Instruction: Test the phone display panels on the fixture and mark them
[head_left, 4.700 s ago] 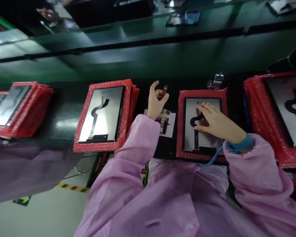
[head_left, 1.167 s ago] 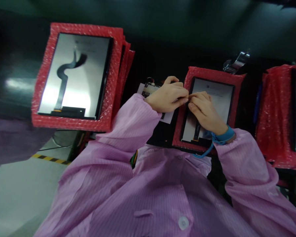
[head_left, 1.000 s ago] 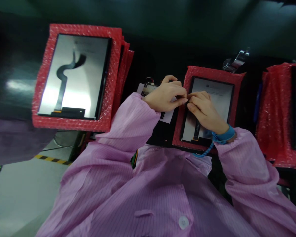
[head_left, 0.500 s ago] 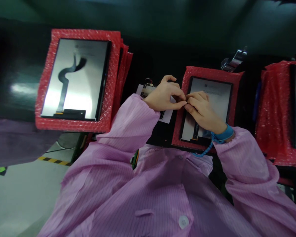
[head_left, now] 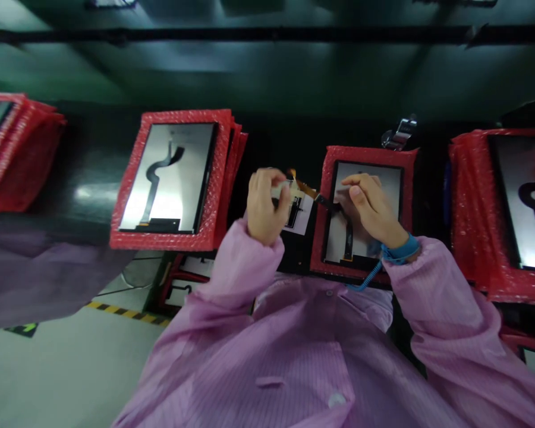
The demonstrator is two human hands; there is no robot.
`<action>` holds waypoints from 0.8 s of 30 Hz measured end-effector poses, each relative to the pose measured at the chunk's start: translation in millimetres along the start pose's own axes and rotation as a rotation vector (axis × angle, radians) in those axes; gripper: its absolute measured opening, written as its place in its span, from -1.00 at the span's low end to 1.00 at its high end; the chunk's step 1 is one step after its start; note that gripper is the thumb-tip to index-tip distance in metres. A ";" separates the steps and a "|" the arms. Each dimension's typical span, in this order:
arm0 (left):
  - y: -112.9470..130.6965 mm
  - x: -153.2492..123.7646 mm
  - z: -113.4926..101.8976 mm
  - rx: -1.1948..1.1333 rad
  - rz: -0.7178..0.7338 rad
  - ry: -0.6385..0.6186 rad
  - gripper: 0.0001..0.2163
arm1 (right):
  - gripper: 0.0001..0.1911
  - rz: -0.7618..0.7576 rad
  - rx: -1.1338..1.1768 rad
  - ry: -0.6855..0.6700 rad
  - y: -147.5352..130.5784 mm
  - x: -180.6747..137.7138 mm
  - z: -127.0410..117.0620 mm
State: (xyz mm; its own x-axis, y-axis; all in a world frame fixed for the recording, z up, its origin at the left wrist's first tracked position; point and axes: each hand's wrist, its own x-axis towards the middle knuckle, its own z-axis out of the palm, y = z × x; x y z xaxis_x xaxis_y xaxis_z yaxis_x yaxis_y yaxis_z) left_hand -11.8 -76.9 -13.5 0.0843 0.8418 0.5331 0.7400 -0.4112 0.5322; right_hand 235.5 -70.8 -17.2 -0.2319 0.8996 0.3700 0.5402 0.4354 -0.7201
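A display panel [head_left: 380,178] lies face up on a red bubble-wrap sheet [head_left: 320,244]. From its lower edge a dark flex cable [head_left: 349,230] bends up and left to an orange ribbon [head_left: 307,189], which reaches a small pale circuit board [head_left: 294,185]. My left hand [head_left: 266,205] is beside that board, its fingers curled and the thumb apart from them; I see nothing held between them. Over the panel is my right hand [head_left: 374,208], open with fingers stretched out, right of the cable. A blue wrist strap [head_left: 401,248] circles the right wrist.
Left stands a stack of red bubble wrap with a panel [head_left: 178,172] on top; another stack [head_left: 468,208] is at the right. A shiny metal object [head_left: 400,134] lies behind my panel. Printed white paper [head_left: 302,221] is under the board. Another person's sleeve [head_left: 40,273] shows at far left.
My hands, which met at the panel's left edge, have come apart. The left moved left to the board, the right stays over the panel. The cable's bend and orange ribbon now show; the view has shifted.
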 end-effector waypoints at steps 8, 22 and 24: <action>1.4 -76.4 6.5 0.317 0.004 -0.198 -0.67 | -0.55 0.093 -0.011 0.212 -2.1 -1.9 -15.7; -12.7 -76.8 1.0 0.205 -0.027 -0.150 -0.63 | -0.59 0.308 -0.217 0.421 -14.8 -71.2 -41.1; -26.6 -76.4 -1.2 0.175 -0.135 -0.054 -0.55 | -0.52 0.412 -0.259 0.368 -20.0 -100.4 -38.9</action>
State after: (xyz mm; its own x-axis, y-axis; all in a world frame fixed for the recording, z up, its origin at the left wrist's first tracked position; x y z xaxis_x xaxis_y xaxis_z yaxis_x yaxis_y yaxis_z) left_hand -38.7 -130.7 -67.6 0.0087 0.9043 0.4267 0.8509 -0.2308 0.4719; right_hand 279.4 -171.1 -17.1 0.3080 0.9016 0.3036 0.7160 -0.0095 -0.6980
